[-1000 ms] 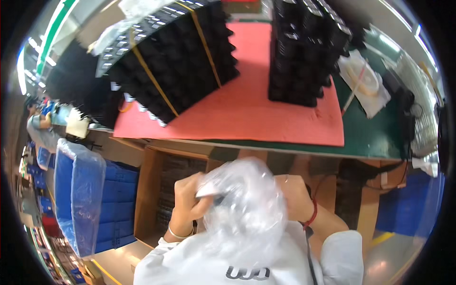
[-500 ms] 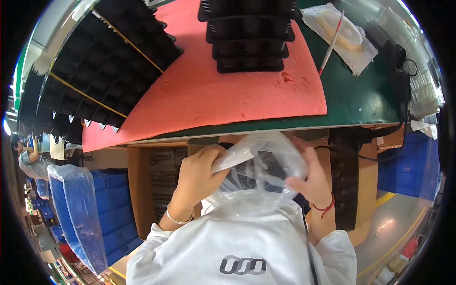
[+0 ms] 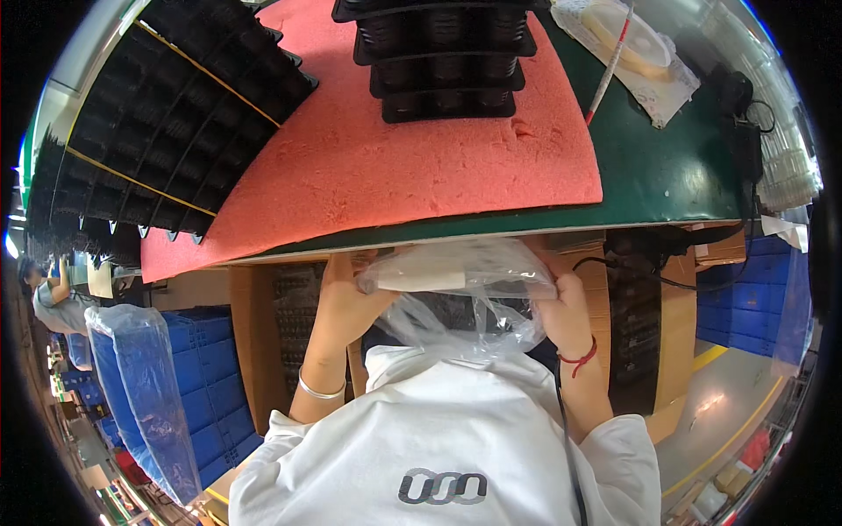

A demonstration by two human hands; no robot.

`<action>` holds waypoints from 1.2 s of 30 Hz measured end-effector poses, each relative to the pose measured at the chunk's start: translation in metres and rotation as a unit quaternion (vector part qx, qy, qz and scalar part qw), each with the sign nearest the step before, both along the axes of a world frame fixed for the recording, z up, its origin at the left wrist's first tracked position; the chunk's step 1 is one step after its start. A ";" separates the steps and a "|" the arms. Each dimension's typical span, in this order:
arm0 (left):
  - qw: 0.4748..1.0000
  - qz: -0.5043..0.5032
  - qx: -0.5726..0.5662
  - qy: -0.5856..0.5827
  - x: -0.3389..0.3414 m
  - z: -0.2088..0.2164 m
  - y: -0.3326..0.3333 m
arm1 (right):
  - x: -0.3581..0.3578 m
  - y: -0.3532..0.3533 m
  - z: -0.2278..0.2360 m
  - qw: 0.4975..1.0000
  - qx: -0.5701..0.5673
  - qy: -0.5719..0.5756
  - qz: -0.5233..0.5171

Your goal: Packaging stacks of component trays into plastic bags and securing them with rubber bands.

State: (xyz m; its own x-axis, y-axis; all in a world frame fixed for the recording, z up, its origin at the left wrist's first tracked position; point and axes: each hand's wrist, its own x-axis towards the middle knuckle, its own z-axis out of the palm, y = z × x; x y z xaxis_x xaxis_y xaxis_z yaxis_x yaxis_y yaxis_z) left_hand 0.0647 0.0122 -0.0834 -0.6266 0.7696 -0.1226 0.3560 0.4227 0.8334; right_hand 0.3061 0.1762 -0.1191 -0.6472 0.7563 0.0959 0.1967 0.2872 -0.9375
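A clear plastic bag (image 3: 491,263) is stretched between my two hands, below the table edge and close to my chest. My left hand (image 3: 344,305) grips the bag's left side, a pale folded strip of film beside its fingers. On the other side my right hand (image 3: 564,309) closes round the bag's right edge, thumb toward the middle. Something dark shows through the film; whether it lies inside or behind the bag I cannot tell. Some fingertips of both hands are hidden by plastic.
On the table, a pink foam sheet (image 3: 421,171) carries stacked black trays (image 3: 447,74) and a strapped bundle of black trays (image 3: 189,105). A tape roll (image 3: 627,44) and a pen (image 3: 611,66) lie right. Cardboard boxes (image 3: 254,342) and blue crates (image 3: 206,377) stand below.
Both hands have moved apart, the left one further left and slightly up. The bag's mouth now looks wider and flatter, pulled up toward the table edge.
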 end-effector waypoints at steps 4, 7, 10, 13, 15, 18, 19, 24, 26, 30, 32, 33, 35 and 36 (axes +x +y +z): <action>0.974 -0.015 0.123 -0.191 0.002 -0.035 -0.001 | -0.004 -0.006 0.006 0.941 -0.316 0.091 -0.081; 0.933 -0.044 0.117 -0.339 0.017 -0.036 0.000 | -0.004 -0.006 -0.003 0.927 -0.357 0.098 -0.057; 0.931 -0.034 0.064 -0.356 0.018 -0.042 0.001 | -0.012 -0.007 -0.003 0.958 -0.276 0.074 -0.003; 0.929 -0.014 0.109 -0.354 0.023 -0.033 0.007 | -0.012 0.000 -0.018 0.986 -0.152 0.067 -0.004; 0.937 -0.014 0.081 -0.338 0.023 -0.024 0.010 | -0.008 0.005 -0.030 0.990 -0.129 0.062 -0.019; 0.975 -0.020 0.067 -0.212 0.016 -0.033 0.006 | -0.008 0.007 -0.027 0.977 -0.189 0.091 -0.047; 0.992 -0.025 0.079 -0.099 0.011 -0.044 0.003 | -0.008 0.009 -0.020 0.994 -0.075 0.003 -0.080; 0.999 0.032 0.025 -0.035 -0.004 -0.025 -0.006 | 0.011 0.025 -0.027 0.981 0.041 -0.142 -0.124; 0.999 0.025 0.024 -0.013 -0.003 -0.023 -0.006 | 0.002 0.018 -0.025 0.984 0.032 -0.111 -0.136; 0.998 0.038 -0.004 0.051 0.001 -0.026 -0.005 | 0.003 0.017 -0.045 0.995 0.018 -0.032 -0.092; 0.995 0.045 -0.032 0.079 0.004 -0.024 -0.001 | 0.002 0.016 -0.052 0.997 -0.013 -0.041 -0.070; 0.991 0.029 -0.078 0.105 0.006 -0.019 0.001 | 0.001 0.015 -0.053 0.997 -0.045 -0.049 -0.048; 0.984 0.015 -0.124 0.130 0.008 -0.012 0.004 | -0.002 0.014 -0.043 0.996 -0.061 -0.062 -0.030; 0.983 0.015 -0.150 0.108 0.008 -0.011 0.005 | -0.003 0.014 -0.039 0.994 -0.077 -0.075 -0.013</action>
State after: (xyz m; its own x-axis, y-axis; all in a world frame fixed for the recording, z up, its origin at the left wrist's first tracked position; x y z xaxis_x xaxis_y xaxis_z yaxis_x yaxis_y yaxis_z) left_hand 0.0726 0.0170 -0.0943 -0.6854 0.6993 -0.2027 0.4946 0.6515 0.5752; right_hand 0.3034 0.1904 -0.1583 -0.6262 0.7706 -0.1185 0.3426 0.1354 -0.9297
